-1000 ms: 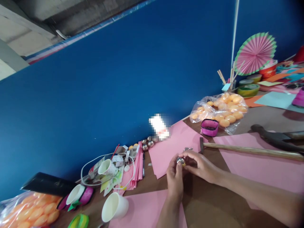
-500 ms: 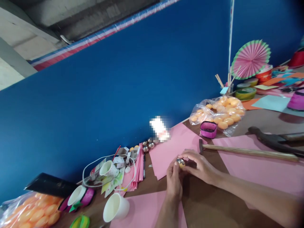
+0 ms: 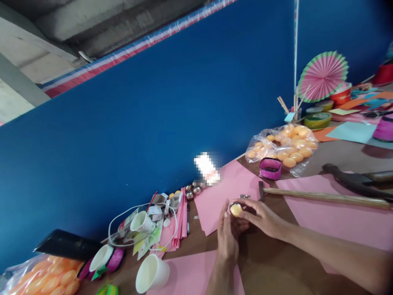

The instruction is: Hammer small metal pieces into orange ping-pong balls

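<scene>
A small ball (image 3: 236, 209), yellow-orange on the side facing me with a shiny silver edge, is pinched between the thumb and fingers of my right hand (image 3: 260, 215). My left hand (image 3: 227, 235) is cupped just left of it and below, fingers apart; whether its fingertips touch the ball I cannot tell. Behind my right fingers, a small silvery piece (image 3: 245, 196) lies on a pink sheet (image 3: 225, 184). Beyond, by the blue wall, sit several shiny silver balls (image 3: 193, 190).
At right lie a wooden-handled hammer (image 3: 325, 196), another dark tool (image 3: 346, 176), a purple container (image 3: 270, 168) and a bag of orange balls (image 3: 288, 143). At left are a white cup (image 3: 152, 273), a coiled white cable (image 3: 123, 211), a black object (image 3: 66, 244) and more bagged orange balls (image 3: 49, 276).
My right hand has turned the ball so its orange side faces me more. My left fingers have loosened and moved slightly down from it. The view has shifted slightly.
</scene>
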Demonstrator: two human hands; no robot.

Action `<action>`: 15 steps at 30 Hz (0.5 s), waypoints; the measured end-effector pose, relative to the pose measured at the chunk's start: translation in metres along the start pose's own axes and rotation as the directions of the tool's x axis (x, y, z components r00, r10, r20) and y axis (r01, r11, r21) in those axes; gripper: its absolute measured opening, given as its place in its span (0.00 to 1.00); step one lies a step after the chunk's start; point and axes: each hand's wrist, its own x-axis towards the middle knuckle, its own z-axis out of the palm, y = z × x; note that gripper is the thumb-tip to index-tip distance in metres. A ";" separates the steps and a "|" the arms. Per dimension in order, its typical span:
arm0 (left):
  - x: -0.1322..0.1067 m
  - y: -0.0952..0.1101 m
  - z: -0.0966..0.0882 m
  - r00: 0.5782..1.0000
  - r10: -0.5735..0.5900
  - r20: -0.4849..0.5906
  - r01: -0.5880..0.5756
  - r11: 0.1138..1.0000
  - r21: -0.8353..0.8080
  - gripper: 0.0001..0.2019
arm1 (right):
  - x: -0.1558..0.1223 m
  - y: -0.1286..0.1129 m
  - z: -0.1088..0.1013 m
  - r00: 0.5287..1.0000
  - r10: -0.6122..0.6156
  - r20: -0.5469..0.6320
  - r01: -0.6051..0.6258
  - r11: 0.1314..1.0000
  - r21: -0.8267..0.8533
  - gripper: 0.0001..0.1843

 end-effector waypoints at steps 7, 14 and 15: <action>0.000 -0.001 0.001 1.000 0.016 -0.018 -0.015 0.999 0.052 0.27 | -0.002 -0.005 0.001 0.999 -0.012 0.041 0.010 0.999 0.053 0.18; -0.002 0.000 0.004 0.998 0.061 -0.005 -0.060 0.991 0.117 0.24 | -0.003 -0.009 0.001 0.996 -0.084 0.021 0.085 0.996 -0.022 0.17; -0.002 0.000 0.004 0.998 0.064 -0.005 -0.063 0.990 0.124 0.25 | -0.003 -0.009 0.001 0.996 -0.091 0.007 0.091 0.995 -0.040 0.17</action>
